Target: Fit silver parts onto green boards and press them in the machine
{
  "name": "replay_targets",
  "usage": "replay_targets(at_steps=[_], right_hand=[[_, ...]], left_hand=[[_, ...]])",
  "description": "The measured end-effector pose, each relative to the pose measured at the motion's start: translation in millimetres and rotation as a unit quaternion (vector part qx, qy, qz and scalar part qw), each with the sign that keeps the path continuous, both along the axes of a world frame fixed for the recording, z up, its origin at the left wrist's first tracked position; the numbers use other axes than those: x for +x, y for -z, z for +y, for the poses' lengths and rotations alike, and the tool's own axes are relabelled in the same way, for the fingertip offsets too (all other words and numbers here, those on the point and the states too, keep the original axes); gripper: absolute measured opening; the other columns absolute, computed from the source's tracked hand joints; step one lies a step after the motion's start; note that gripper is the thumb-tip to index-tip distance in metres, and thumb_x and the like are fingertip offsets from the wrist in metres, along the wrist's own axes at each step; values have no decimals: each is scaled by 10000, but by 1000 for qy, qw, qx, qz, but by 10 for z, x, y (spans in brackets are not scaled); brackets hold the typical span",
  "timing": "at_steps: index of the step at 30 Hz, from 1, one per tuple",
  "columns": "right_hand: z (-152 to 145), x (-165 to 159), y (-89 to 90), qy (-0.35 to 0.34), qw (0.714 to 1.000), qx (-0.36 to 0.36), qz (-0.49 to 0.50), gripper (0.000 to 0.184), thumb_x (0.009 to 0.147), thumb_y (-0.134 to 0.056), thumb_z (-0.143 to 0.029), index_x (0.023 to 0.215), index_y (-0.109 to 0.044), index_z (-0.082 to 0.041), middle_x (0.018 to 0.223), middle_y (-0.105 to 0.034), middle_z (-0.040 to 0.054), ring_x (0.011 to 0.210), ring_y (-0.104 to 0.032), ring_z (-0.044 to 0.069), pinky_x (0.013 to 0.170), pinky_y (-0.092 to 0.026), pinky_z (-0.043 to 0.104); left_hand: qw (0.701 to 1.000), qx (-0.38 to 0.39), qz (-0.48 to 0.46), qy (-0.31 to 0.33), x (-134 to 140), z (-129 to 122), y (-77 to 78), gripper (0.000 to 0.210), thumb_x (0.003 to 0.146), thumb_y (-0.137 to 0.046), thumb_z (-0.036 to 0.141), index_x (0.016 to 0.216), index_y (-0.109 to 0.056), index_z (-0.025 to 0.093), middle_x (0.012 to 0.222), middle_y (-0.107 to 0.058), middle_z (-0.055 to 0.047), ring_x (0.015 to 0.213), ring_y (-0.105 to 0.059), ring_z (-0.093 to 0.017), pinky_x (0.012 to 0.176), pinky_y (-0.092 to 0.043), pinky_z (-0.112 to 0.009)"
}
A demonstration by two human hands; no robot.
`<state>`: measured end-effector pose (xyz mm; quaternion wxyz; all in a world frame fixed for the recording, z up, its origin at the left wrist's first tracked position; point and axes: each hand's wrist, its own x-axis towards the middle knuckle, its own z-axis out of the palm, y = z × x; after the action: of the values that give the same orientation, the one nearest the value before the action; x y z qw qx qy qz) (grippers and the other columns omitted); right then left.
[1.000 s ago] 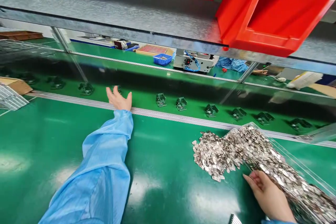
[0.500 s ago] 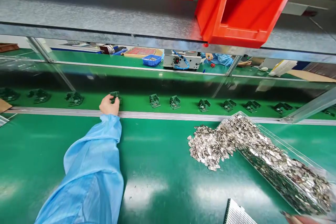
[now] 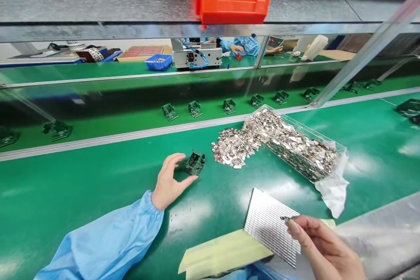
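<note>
Seemingly steadied left, pinched right

Toward seven o'clock, a green board assembly (image 3: 195, 163) is bracketed by the left hand (image 3: 169, 186); whether its grip is closed cannot be told. A small dark piece (image 3: 284, 218) is pinched by the right hand (image 3: 328, 245), tip left free. Presumably for reach, metal parts (image 3: 231, 148) are heaped at the board's two o'clock.

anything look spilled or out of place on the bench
Yes: small flat silver metal pieces lie heaped on the glossy green worktop, past the left end of the clear rectangular plastic tray. It looks like a spill, though possibly deliberate.
</note>
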<state>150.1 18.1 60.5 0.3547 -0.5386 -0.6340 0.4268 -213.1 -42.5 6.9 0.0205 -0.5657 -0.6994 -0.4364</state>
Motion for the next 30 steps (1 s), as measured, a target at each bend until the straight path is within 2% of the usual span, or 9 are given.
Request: replay_targets(at_steps=[2,4,8,12,15,18,21,25,30], right_hand=[[-57,28,-21,16,1000,0,19,326,684,-750,-516,794,-703,-213,738,-692,56,626,-657,214,495,-552,211],[-109,51,-22,16,999,-9,36,326,693,-746,-514,785,-702,-204,770,-693,66,650,-654,220,513,-555,224],[-212,1,-12,-46,995,-40,77,293,773,-698,-491,763,-683,-198,714,-654,46,627,-612,194,523,-529,236],[-326,-107,31,-78,991,-39,98,268,842,-647,-457,771,-671,-199,710,-631,31,656,-588,178,572,-504,241],[-383,-160,105,-60,991,-18,121,272,848,-639,-449,755,-668,-195,903,-659,71,832,-615,211,688,-517,272],[-405,-193,176,-26,990,1,139,255,850,-640,-426,756,-665,-190,1081,-629,101,994,-595,246,779,-509,313],[-424,-221,213,-9,990,24,137,212,862,-628,-376,762,-660,-192,1132,-609,106,1052,-574,251,812,-490,330],[-477,-254,248,-6,991,38,129,163,855,-630,-323,765,-660,-190,1145,-605,107,990,-596,229,777,-491,317],[-508,-277,321,-1,992,43,117,126,851,-625,-290,775,-665,-196,1158,-588,103,1040,-581,237,791,-497,319]], left_hand=[[995,-57,4,80,9,36,-8,966,658,-804,475,1448,-290,261,1501,-360,-190,1369,-409,-352,1016,-480,-509],[976,-124,17,176,-29,122,-35,1176,614,-822,510,1518,-108,277,1581,-205,-198,1437,-283,-374,1113,-362,-550],[932,-228,11,282,-46,366,-126,1163,654,-808,459,1534,-68,283,1528,-361,-167,1405,-359,-346,1131,-340,-517],[932,-235,2,277,161,474,-174,919,671,-799,363,1453,-327,262,1342,-550,-135,1218,-547,-315,1043,-443,-485],[947,-158,-31,279,485,408,-163,664,697,-771,313,1293,-488,235,1220,-565,-119,1145,-573,-283,996,-488,-461],[944,-107,-133,283,924,273,-147,546,710,-769,339,1196,-539,245,1224,-529,-119,1118,-583,-268,916,-546,-429],[902,-119,-265,319,1348,144,-152,537,705,-778,386,1172,-548,257,1346,-486,-126,1083,-612,-253,844,-579,-383],[837,-170,-398,334,1671,64,-138,568,677,-797,420,1147,-534,241,1048,-648,-68,822,-667,-175,716,-589,-302],[828,-185,-414,331,1725,33,-23,568,660,-810,394,1138,-557,222,839,-635,-10,701,-624,-130,630,-543,-228]])
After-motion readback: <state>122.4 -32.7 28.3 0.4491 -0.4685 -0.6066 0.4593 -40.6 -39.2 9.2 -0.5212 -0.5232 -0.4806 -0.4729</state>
